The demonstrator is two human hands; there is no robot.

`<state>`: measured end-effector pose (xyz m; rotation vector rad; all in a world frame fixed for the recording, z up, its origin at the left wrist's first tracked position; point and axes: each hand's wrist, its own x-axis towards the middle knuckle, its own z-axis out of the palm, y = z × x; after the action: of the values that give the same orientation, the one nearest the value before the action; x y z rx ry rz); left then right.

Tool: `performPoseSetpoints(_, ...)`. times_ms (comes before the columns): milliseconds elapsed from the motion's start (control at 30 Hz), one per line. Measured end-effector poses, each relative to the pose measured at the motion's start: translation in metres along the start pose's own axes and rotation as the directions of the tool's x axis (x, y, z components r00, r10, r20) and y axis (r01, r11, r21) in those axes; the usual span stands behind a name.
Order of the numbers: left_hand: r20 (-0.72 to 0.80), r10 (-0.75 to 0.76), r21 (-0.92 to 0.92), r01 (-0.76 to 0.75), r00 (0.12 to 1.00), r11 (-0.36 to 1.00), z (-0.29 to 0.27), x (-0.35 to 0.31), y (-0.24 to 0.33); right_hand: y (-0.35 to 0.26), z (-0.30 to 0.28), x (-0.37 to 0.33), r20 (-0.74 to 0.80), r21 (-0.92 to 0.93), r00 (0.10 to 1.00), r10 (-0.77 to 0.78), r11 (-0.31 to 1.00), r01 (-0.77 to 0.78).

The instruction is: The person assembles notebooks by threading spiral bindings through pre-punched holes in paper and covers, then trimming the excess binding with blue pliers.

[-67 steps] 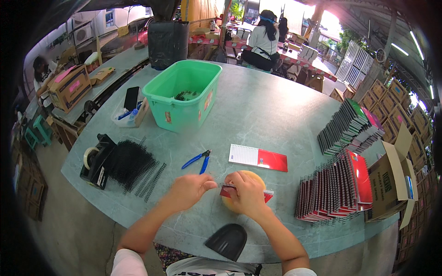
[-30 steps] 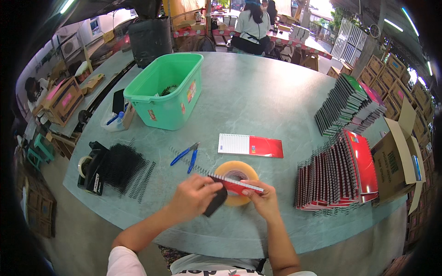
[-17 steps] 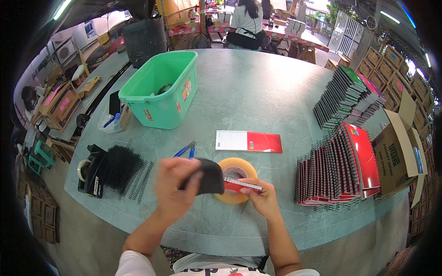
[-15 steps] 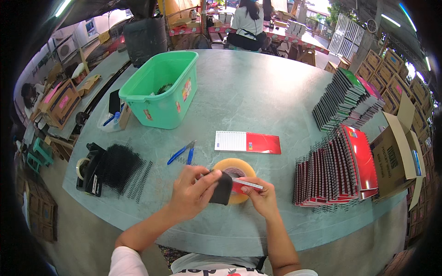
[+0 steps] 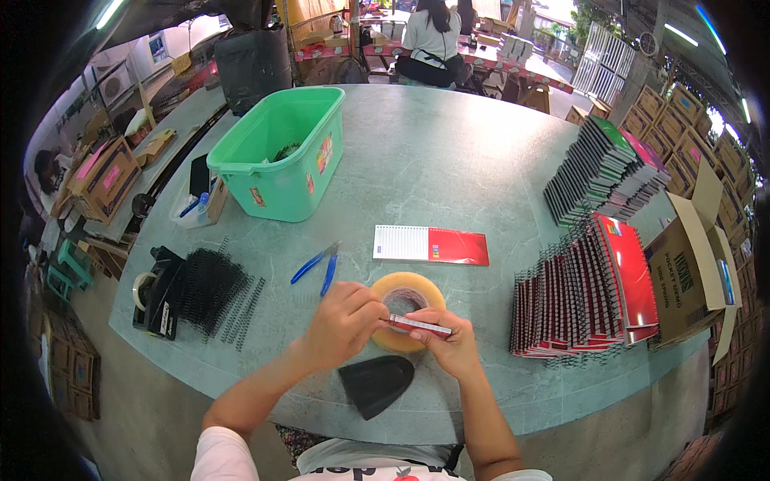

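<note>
A thin red-covered notepad [image 5: 420,325] is held edge-on between my two hands. My left hand [image 5: 345,322] is closed, its fingertips pinching the left end of the pad. Thumb and fingers of my right hand [image 5: 453,345] grip the other end. Just beyond and partly under the pad lies a wide roll of yellowish tape [image 5: 383,290]. A dark rounded flat piece [image 5: 375,385] rests on the table near my body, touched by neither hand. Blue-handled cutting pliers [image 5: 327,272] lie past my left hand. Farther off is a notepad opened flat [image 5: 459,248], lined page and red cover showing.
Black wire coils [image 5: 210,293] lie at left beside a black tape dispenser [image 5: 157,297]. A green tub [image 5: 277,192] stands far left. At right are stacked red spiral notepads [image 5: 561,301], darker notebooks [image 5: 593,172] and an open carton [image 5: 682,264]. People sit in the background.
The dark rounded piece has left my left hand and now lies on the table nearer me. My left fingers have closed on the notepad's left end.
</note>
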<state>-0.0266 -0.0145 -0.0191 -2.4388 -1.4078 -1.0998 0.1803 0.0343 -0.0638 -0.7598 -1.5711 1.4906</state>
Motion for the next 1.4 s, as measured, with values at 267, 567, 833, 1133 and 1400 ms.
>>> performPoseSetpoints(267, 0.056, 0.022, -0.086, -0.017, 0.998, 0.996, 0.004, 0.005, -0.005, -0.002, 0.005, 0.000, -0.021, -0.027, 1.000, -0.011, 1.000, 0.010)
performPoseSetpoints(567, 0.071, 0.009, -0.070, -0.004, 0.997, 0.998, 0.002, 0.011, -0.003, -0.001, 0.002, 0.000, -0.030, -0.063, 1.000, -0.003, 0.998, 0.001)
performPoseSetpoints(833, 0.284, -0.008, 0.086, -0.017, 0.959, 0.996, 0.004, -0.003, 0.002, 0.008, 0.001, 0.002, -0.029, -0.056, 0.996, -0.089, 0.995, 0.087)
performPoseSetpoints(1133, 0.445, -0.149, -0.270, 0.291, 0.883, 0.918, 0.016, -0.054, 0.031, 0.001, 0.009, -0.001, -0.136, -0.002, 0.984, -0.119, 0.993, 0.120)
performPoseSetpoints(1400, 0.002, -0.178, -0.045, 0.178, 0.984, 0.983, -0.008, -0.018, 0.019, 0.003, 0.010, -0.002, -0.157, -0.015, 0.984, -0.087, 0.996, 0.085)
